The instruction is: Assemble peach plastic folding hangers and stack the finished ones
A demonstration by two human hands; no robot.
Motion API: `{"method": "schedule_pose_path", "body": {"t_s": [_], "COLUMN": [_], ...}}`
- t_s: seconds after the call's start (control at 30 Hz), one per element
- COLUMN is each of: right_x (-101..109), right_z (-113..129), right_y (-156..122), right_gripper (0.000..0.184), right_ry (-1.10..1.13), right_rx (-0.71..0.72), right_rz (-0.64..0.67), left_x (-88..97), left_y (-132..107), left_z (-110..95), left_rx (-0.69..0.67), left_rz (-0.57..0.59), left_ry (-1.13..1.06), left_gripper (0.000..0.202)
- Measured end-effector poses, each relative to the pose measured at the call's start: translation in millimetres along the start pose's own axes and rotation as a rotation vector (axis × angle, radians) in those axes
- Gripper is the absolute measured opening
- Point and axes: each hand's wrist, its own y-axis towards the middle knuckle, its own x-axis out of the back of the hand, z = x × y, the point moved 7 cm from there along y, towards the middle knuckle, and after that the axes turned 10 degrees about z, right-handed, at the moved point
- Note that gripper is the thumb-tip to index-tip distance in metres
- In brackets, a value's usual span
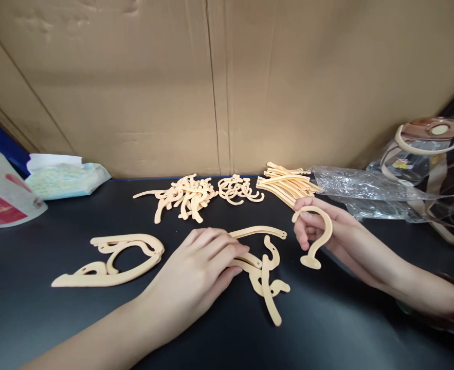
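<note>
My left hand lies flat on the black table, fingers together, pressing down on a cluster of thin beige wooden cut-out pieces. A curved strip pokes out beyond its fingertips. My right hand is to the right, fingers curled round a beige hook-shaped piece that looks like a question mark, held upright just above the table. To the left of my left hand lies a stack of larger curved beige pieces.
Along the table's back edge lie piles of small beige parts: curved ones, little hooks, straight strips. Crumpled clear plastic and a bag sit at right, packets at left. A cardboard wall closes the back.
</note>
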Motion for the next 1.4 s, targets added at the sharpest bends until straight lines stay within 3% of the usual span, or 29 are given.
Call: {"method": "schedule_pose_path", "body": {"t_s": [0.2,0.43,0.63,0.7,0.8,0.97,1.07,1.23,1.4], "right_x": [-1,2,0,-3,-17,-39,-42,-35,-38], "right_z": [-17,-14,1,11,33,53,54,47,49], "right_y": [-1,-5,-3,-5,-17,-36,-35,-24,-25], "right_gripper": [0.026,0.036,0.03,0.019,0.005,0.026,0.026,0.016,0.01], "right_ry": [0.188,0.055,-0.237,-0.475,-0.886,-1.283,-1.37,-1.335,-1.312], "right_rx": [-0.173,-0.228,-0.082,0.001,0.252,0.58,0.607,0.52,0.563], "right_rz": [0.042,-0.026,-0.024,-0.023,-0.029,-0.066,-0.079,-0.047,-0.01], "left_x": [-3.5,-0.1,-3.4,-1.9,4.2,14.5,9.5,-4.4,-6.9], "left_y": [1,2,0,-2,-6,-10,-6,0,-1], "left_z": [-2,-5,-6,-7,-9,-20,-27,-27,-24], "left_rx": [-0.012,-0.028,-0.068,-0.079,-0.064,-0.064,-0.094,-0.093,-0.101], "left_rz": [0.027,0.028,0.023,0.012,-0.031,-0.115,-0.053,0.104,0.106], "left_ry": [0.091,0.063,0.153,0.145,0.16,0.264,0.344,0.364,0.391], "left_gripper": [0.02,0.021,0.02,0.025,0.037,0.042,0.04,0.034,0.037]}}
